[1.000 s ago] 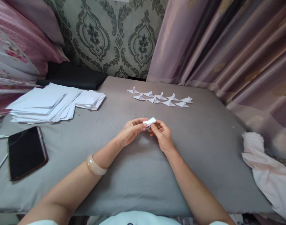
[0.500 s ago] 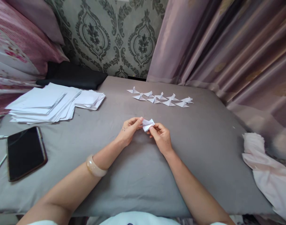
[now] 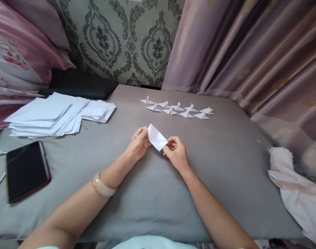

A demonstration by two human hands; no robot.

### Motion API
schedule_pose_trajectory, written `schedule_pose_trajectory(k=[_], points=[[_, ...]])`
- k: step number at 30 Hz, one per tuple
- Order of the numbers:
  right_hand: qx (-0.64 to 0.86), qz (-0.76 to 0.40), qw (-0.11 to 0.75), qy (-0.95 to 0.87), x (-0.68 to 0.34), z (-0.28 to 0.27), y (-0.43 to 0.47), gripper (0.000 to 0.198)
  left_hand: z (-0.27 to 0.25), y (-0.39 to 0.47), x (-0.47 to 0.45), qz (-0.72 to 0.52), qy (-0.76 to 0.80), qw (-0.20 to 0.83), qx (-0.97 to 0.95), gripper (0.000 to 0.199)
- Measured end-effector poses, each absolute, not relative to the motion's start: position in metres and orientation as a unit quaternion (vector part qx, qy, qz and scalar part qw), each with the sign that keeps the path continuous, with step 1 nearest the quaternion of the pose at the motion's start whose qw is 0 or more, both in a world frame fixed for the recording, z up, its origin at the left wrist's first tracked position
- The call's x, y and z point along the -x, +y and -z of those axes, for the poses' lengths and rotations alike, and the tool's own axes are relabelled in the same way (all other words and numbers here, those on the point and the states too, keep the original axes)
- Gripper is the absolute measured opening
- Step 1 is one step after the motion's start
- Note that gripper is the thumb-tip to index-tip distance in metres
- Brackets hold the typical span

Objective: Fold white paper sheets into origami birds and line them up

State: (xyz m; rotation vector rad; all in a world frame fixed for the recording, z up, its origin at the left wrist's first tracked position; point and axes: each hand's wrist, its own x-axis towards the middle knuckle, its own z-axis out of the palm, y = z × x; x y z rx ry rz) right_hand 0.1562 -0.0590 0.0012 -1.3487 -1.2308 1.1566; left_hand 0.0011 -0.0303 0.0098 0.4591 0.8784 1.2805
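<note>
Between my two hands a small white sheet of paper (image 3: 157, 137) is held up above the grey surface, with creases across it. My left hand (image 3: 140, 142) pinches its left corner between thumb and fingers. At the opposite, lower right corner, my right hand (image 3: 176, 151) has thumb and fingertips closed on the paper. Beyond the hands stand several small folded paper figures (image 3: 186, 113) in two staggered rows, each with pointed flaps and an upright middle.
Stacks of white paper (image 3: 47, 114) lie at the left. Nearer is a dark tablet or phone (image 3: 28, 171) with a white cable beside it. A black folded item (image 3: 82, 84) rests at the back left. Pale cloth (image 3: 290, 176) lies at the right edge, below curtains (image 3: 238, 52).
The paper was folded smaller and is now opened out into a wider, flatter sheet. My hands have moved slightly apart, the left one shifting left.
</note>
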Motion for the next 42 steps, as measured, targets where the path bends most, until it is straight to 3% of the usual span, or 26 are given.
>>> schedule_pose_trajectory(k=[12,15,19,23,29,34,42], points=[[0.494,-0.513,0.448,-0.54,-0.156,-0.001,-0.058,0.023,-0.002,-0.035,-0.009,-0.538,0.421,0.658,-0.315,0.036],[0.531,-0.475,0.457,-0.533,-0.157,-0.001,-0.056,0.022,-0.005,-0.038,-0.009,-0.551,0.477,0.58,-0.364,0.033],[0.62,-0.339,0.481,-0.519,-0.163,-0.005,-0.054,0.015,-0.013,-0.043,-0.008,-0.566,0.52,0.465,-0.44,0.031],[0.621,-0.288,0.473,-0.554,-0.163,-0.007,-0.06,0.012,-0.019,-0.052,-0.015,-0.481,0.46,0.517,-0.538,0.025],[0.54,-0.324,0.48,-0.61,-0.156,-0.003,-0.066,0.009,-0.018,-0.053,-0.021,-0.471,0.437,0.586,-0.494,0.043],[0.545,-0.329,0.52,-0.57,-0.158,-0.003,-0.062,0.015,-0.013,-0.046,-0.013,-0.488,0.46,0.626,-0.398,0.031],[0.57,-0.425,0.531,-0.461,-0.17,0.008,-0.047,0.026,-0.002,-0.034,-0.002,-0.508,0.548,0.581,-0.322,0.026]])
